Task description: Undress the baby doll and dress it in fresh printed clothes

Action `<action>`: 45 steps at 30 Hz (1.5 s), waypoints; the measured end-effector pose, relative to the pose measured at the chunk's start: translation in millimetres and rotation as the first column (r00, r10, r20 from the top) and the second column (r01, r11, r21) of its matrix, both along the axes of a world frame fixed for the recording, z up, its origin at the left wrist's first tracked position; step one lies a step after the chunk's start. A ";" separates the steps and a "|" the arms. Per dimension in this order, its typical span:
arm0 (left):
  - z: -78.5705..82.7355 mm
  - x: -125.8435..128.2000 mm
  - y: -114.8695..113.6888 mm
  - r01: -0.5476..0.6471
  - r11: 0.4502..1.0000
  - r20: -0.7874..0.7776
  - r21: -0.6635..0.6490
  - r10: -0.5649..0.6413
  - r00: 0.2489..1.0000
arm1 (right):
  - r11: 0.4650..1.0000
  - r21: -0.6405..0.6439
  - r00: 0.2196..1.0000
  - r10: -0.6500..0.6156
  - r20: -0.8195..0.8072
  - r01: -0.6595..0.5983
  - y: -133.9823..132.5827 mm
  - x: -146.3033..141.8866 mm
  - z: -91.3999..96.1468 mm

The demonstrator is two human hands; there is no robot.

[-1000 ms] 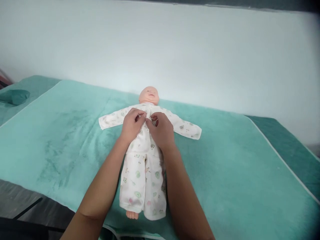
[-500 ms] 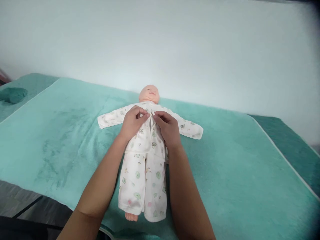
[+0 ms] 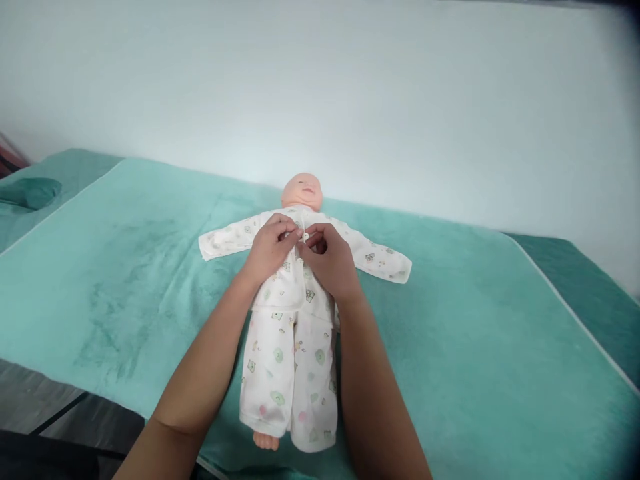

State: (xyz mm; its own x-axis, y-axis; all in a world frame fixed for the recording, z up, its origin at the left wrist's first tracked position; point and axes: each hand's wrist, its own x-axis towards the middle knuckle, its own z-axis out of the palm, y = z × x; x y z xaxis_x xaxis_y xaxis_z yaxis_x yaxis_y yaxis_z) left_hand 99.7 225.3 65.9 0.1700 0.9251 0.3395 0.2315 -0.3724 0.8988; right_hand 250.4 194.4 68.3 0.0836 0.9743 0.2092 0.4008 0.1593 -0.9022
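A baby doll (image 3: 301,191) lies on its back, dressed in a white printed shirt (image 3: 273,293) and matching trousers (image 3: 267,373). Its sleeves stretch out to both sides, and one foot (image 3: 265,441) pokes from a trouser leg. On the chest, my left hand (image 3: 273,247) pinches the shirt's front edge between thumb and fingers. Facing it, my right hand (image 3: 330,257) is curled with thumb and forefinger at the same front opening, beside a small pale button (image 3: 307,236). Another button (image 3: 300,261) shows lower down. The fingertips hide part of the fabric between them.
A green towel-like cover (image 3: 475,347) spreads over the table under the doll. Behind it rises a plain pale wall (image 3: 320,87). A darker green hollow (image 3: 35,193) lies at the far left. Dark floor (image 3: 30,393) shows at the lower left.
My right thumb has shifted down and left on the shirt front, and a button now shows between my fingertips. The gap in the front looks narrower. The view has shifted slightly.
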 end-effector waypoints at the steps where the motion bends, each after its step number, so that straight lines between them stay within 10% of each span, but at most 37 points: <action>1: 0.6 -0.2 0.0 0.010 1.000 0.002 -0.013 -0.010 1.000 | 1.000 0.001 0.999 -0.004 0.036 0.004 0.0 -0.9 1.2; 6: -0.5 1.2 0.7 -0.021 0.991 0.061 -0.130 0.029 0.998 | 1.000 -0.002 0.993 0.006 0.119 -0.006 1.3 -2.7 3.6; 16: -7.4 -0.1 -4.8 -0.079 0.996 0.031 0.033 0.078 0.996 | 0.992 0.111 0.955 -0.028 -0.295 0.064 -13.1 5.8 -11.9; 30: 12.0 -21.2 -16.4 0.136 0.988 -0.065 -0.075 -0.141 0.988 | 0.999 -0.009 0.969 -0.034 0.246 0.037 -42.3 1.3 5.1; 45: 21.3 -22.1 -26.2 0.241 0.961 -0.115 -0.137 -0.257 0.960 | 0.996 -0.020 0.975 -0.087 -0.206 0.085 -39.3 2.5 1.4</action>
State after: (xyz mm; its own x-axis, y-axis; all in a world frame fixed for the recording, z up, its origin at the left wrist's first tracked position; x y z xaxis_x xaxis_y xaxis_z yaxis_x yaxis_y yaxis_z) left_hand 77.6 199.1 87.3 0.4350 0.8807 0.1876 0.2632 -0.3236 0.9089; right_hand 252.9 155.1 69.6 0.2077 0.9636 0.1681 0.2175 0.1220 -0.9684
